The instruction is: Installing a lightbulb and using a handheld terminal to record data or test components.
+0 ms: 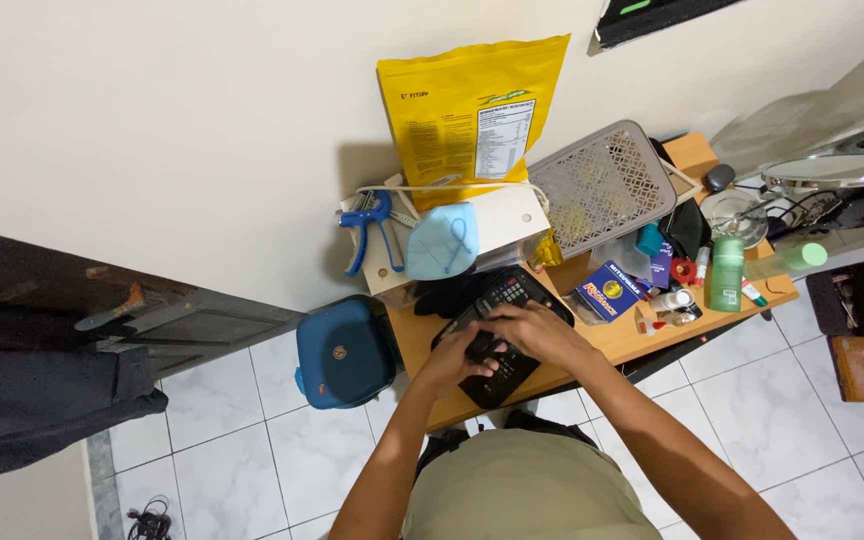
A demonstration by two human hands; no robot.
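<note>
Both my hands rest on a black calculator-like device [504, 295] lying on the wooden desk [607, 345]. My left hand [457, 358] grips the near end of the device together with a small black object [479, 346]. My right hand [537, 330] lies curled over the device's middle, fingers touching the same small object. The device's keypad shows beyond my fingers.
A yellow pouch [472, 110] leans on the wall behind a white box [452, 235] with a blue face mask [442, 242] and a blue hand gripper [367, 228]. A grey perforated basket [602, 185], a green bottle [725, 272] and small items crowd the right. A blue bag [342, 352] sits on the tiled floor.
</note>
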